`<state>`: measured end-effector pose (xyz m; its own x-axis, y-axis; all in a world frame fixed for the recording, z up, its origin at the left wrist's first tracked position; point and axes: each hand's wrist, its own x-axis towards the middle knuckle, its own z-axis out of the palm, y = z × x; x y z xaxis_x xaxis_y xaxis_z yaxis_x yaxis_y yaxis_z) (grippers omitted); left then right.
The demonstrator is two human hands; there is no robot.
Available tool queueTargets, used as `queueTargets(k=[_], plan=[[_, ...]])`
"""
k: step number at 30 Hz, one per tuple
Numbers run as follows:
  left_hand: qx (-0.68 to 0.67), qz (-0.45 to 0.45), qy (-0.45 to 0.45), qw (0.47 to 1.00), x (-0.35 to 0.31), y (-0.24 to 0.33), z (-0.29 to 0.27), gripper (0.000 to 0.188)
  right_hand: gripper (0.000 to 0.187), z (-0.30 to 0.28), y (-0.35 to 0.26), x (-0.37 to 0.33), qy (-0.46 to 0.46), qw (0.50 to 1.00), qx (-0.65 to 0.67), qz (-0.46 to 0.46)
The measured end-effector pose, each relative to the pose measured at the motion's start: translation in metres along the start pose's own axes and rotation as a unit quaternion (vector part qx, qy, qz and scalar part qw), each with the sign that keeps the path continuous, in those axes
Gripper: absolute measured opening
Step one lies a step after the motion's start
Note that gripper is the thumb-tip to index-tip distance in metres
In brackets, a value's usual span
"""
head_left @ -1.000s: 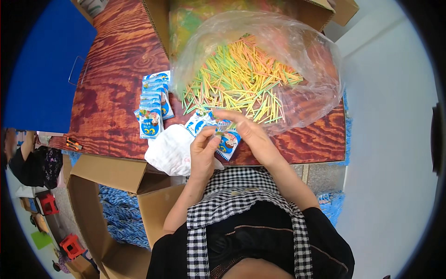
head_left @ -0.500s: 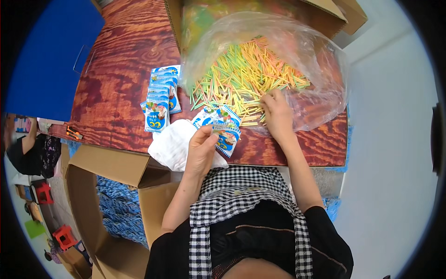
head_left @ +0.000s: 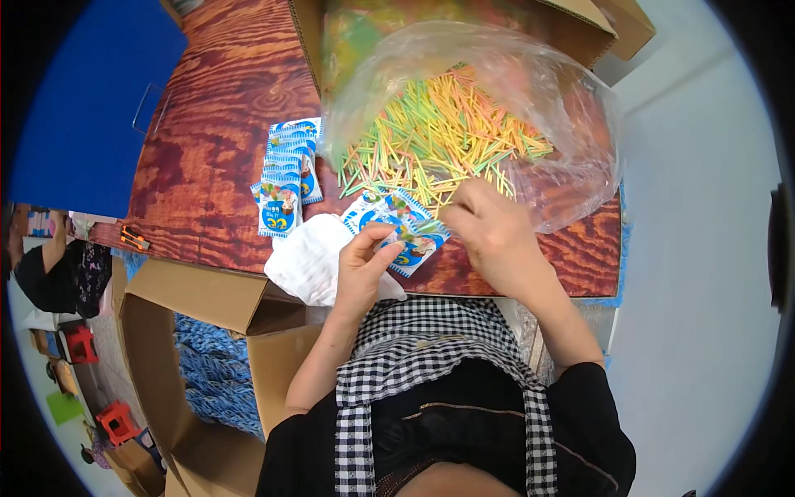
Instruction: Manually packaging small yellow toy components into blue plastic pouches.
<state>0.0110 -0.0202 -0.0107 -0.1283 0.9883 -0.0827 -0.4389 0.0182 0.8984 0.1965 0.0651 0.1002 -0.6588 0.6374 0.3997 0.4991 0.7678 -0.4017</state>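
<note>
My left hand (head_left: pixel 362 261) is closed in a pinch at the near end of the small blue-and-white packets (head_left: pixel 373 207), with one packet (head_left: pixel 426 242) between its thumb and finger. Something thin and greenish shows by those fingertips. Just right of it, my right hand (head_left: pixel 494 240) is closed with bent fingers, its fingertips close to that packet; whatever they hold is hidden. Beyond both hands, a heap of thin yellow, green and orange sticks (head_left: pixel 447 132) spills from a large clear plastic bag (head_left: pixel 580 141). Under my left wrist lies a bunched white cloth (head_left: pixel 310 258).
A stack of similar packets (head_left: pixel 281 178) lies to the left on the red wood-patterned table (head_left: pixel 215 157). A cardboard box (head_left: pixel 302 33) stands behind the bag. Another open box (head_left: pixel 199 290) with blue contents is below the table's left edge. An orange cutter (head_left: pixel 132 238) lies at the left edge.
My right hand has moved from the stick heap toward me and left, to beside my left hand. The packet at my left hand has shifted slightly right.
</note>
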Motion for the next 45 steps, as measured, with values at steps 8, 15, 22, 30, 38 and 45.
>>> queueTargets(k=[8, 15, 22, 30, 38, 45], plan=[[0.016, 0.018, 0.006, 1.0, -0.005, 0.007, -0.001, 0.015, 0.015, 0.004, -0.007, 0.011, -0.039, 0.996, 0.069, -0.047], [-0.114, -0.001, -0.024, 0.993, -0.002, 0.003, -0.007, 0.013, 0.006, 0.027, -0.016, 0.011, -0.037, 0.993, 0.1, -0.058], [-0.2, -0.021, 0.039, 0.979, -0.005, 0.015, -0.013, 0.014, 0.013, 0.034, -0.034, 0.02, 0.086, 0.981, 0.163, 0.055], [0.307, 0.165, 0.019, 0.937, -0.008, 0.062, -0.015, 0.011, 0.023, 0.057, -0.041, 0.017, 0.005, 0.987, 0.158, -0.031], [0.233, 0.135, 0.259, 0.928, 0.011, 0.091, -0.092, 0.008, 0.022, 0.071, -0.018, 0.009, 0.025, 0.958, 0.258, 0.12], [0.457, 0.23, 0.333, 0.792, 0.058, 0.051, -0.127, 0.013, 0.044, 0.102, -0.002, -0.004, -0.015, 0.982, -0.008, 0.187]])
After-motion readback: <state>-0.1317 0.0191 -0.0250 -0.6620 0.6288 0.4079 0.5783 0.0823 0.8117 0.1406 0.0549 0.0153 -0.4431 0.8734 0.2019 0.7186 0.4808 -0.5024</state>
